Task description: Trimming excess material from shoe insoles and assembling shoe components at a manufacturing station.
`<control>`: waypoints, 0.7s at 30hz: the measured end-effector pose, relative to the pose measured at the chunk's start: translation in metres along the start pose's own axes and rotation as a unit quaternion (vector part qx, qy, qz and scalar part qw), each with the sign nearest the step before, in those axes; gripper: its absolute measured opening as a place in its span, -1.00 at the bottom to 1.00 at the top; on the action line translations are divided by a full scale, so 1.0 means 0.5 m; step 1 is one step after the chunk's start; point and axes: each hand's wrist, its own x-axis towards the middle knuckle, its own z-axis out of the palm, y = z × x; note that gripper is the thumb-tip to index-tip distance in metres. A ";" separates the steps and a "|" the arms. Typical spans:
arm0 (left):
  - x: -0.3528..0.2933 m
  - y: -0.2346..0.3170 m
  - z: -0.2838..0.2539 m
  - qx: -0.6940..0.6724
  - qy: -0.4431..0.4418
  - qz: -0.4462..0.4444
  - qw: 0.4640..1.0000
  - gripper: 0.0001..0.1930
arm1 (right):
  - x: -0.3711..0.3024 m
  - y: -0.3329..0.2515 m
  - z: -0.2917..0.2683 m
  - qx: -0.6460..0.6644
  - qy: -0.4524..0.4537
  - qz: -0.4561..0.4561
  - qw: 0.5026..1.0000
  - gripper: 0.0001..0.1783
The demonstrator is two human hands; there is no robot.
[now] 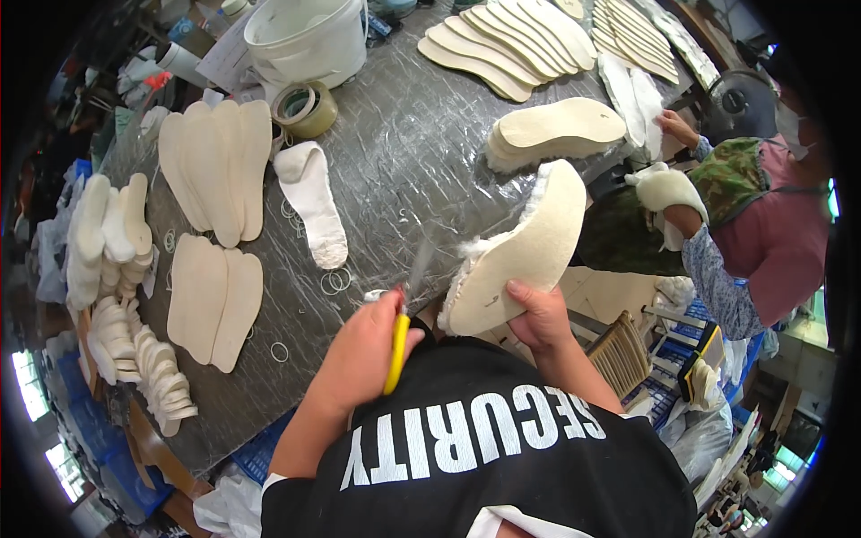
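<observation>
Lying far left on grey crinkled table cover [404, 161]: two groups of flat beige insoles [215, 166], three and two. Left hand [363, 354] fisted round yellow-handled scissors [399, 345], blades up. Right hand [538, 316] pinches lower edge of fleece-lined cream sole [520, 251], just right of blades.

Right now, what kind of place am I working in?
Probably a footwear workshop. Stacks of cut insoles cover the table, your right hand holds a fleece-lined sole, your left hand holds scissors, and a co-worker handles similar pieces.
</observation>
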 end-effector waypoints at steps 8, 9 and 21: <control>-0.013 -0.058 0.016 0.100 -0.102 0.034 0.989 -0.59 | 0.001 -0.002 0.018 0.008 -0.014 -0.020 1.000 -0.44; -0.016 -0.067 0.018 0.111 -0.114 0.038 0.987 -0.57 | 0.001 -0.002 0.017 -0.001 -0.016 -0.023 1.000 -0.45; -0.022 -0.074 -0.009 0.257 -0.258 0.053 0.930 -0.57 | 0.001 -0.009 0.005 -0.051 -0.025 -0.004 0.998 -0.48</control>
